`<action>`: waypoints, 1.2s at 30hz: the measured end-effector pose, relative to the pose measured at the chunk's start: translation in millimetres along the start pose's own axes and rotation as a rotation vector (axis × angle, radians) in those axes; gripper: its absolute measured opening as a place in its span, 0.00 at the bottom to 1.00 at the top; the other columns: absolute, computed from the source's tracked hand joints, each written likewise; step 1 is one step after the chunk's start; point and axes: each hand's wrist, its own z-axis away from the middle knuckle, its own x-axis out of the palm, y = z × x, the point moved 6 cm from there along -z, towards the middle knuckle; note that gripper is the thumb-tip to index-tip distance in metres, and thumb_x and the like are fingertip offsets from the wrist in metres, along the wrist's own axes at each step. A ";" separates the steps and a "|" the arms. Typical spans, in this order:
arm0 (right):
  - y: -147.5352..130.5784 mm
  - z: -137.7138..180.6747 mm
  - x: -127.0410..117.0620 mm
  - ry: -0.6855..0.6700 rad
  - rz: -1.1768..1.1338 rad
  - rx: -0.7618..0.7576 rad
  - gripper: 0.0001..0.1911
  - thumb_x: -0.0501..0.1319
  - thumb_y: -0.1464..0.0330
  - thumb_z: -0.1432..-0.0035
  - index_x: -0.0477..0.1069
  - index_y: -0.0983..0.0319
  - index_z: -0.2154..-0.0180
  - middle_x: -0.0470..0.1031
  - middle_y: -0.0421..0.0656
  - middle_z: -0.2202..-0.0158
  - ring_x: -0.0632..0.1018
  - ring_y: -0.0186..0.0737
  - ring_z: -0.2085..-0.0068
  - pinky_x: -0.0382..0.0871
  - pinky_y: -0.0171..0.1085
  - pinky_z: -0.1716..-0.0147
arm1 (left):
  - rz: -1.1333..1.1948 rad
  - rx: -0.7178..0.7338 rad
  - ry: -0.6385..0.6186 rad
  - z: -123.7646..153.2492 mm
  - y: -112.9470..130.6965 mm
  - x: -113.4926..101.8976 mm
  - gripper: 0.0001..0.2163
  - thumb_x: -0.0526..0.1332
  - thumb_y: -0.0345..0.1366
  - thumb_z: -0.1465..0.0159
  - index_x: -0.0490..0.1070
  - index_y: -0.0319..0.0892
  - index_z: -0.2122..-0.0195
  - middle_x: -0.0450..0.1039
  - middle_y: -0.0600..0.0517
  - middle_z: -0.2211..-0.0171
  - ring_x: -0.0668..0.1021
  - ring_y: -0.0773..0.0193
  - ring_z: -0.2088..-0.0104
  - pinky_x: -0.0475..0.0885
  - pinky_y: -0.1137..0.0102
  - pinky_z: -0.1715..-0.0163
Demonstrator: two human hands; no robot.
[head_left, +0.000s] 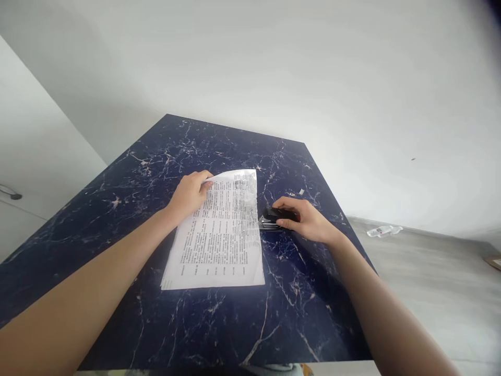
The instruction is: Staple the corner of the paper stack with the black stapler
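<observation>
A sheaf of printed white paper (219, 235) lies in the middle of a dark blue marble table (156, 156). My left hand (190, 194) pinches the paper's far left corner, lifting it slightly. My right hand (303, 218) is closed over a black stapler (274, 216) that sits on the table against the paper's right edge, its metal jaw at the sheet's border.
A small white scrap (301, 192) lies on the table behind the stapler. White walls stand behind and to the left. On the grey floor at right lie a clear plastic wrapper (383, 230) and a brown object (493, 261) at the frame edge.
</observation>
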 end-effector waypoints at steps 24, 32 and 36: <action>-13.7 5.8 -2.1 -0.074 0.078 0.003 0.11 0.64 0.64 0.37 0.74 0.58 0.53 0.79 0.43 0.58 0.79 0.43 0.60 0.71 0.41 0.63 | -0.021 -0.071 0.029 0.7 0.2 -4.0 0.09 0.57 0.35 0.31 0.76 0.42 0.57 0.79 0.46 0.61 0.78 0.55 0.61 0.72 0.60 0.57; -22.9 4.1 12.5 -0.090 0.068 0.011 0.11 0.64 0.65 0.37 0.73 0.58 0.52 0.79 0.42 0.56 0.78 0.42 0.58 0.69 0.41 0.60 | 0.031 -0.105 0.030 1.0 3.6 -7.9 0.08 0.57 0.35 0.31 0.76 0.43 0.61 0.80 0.47 0.64 0.78 0.58 0.67 0.70 0.63 0.63; -24.8 3.9 16.7 -0.066 0.074 -0.012 0.11 0.64 0.66 0.37 0.73 0.57 0.52 0.79 0.42 0.55 0.78 0.43 0.58 0.69 0.41 0.58 | 0.052 -0.086 0.054 0.8 3.2 -8.3 0.08 0.57 0.34 0.32 0.76 0.44 0.61 0.80 0.49 0.64 0.78 0.58 0.65 0.69 0.63 0.62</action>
